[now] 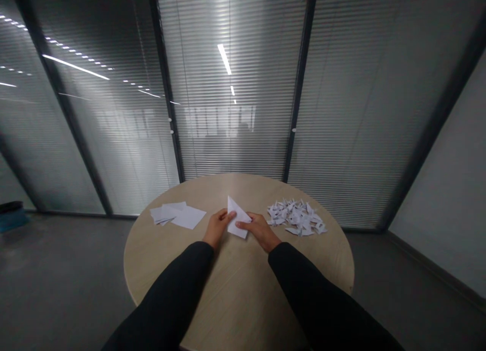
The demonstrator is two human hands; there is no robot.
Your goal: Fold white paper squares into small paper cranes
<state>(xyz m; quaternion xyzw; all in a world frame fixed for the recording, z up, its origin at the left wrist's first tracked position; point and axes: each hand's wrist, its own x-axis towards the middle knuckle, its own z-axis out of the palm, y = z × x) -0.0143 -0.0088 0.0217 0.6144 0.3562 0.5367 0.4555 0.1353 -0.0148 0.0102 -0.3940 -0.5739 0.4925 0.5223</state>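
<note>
Between my two hands is a folded sheet of white paper (pixel 238 220), with a pointed corner at its top and a flat lower edge. My left hand (pixel 218 226) pinches its left side, thumb on the front face. On the right side, my right hand (pixel 261 231) grips it with the thumb across the paper. Fingers behind the sheet are hidden. To the left lie loose white paper sheets (pixel 189 217), overlapping one another. A heap of small folded paper pieces (pixel 298 217) sits to the right of my right hand.
The round wooden table (pixel 235 290) carries all the paper. Behind it stands a glass partition with blinds (pixel 235 154) and dark frames. A white wall (pixel 448 189) rises at the right. A blue bin-like object (pixel 13 220) is on the floor at far left.
</note>
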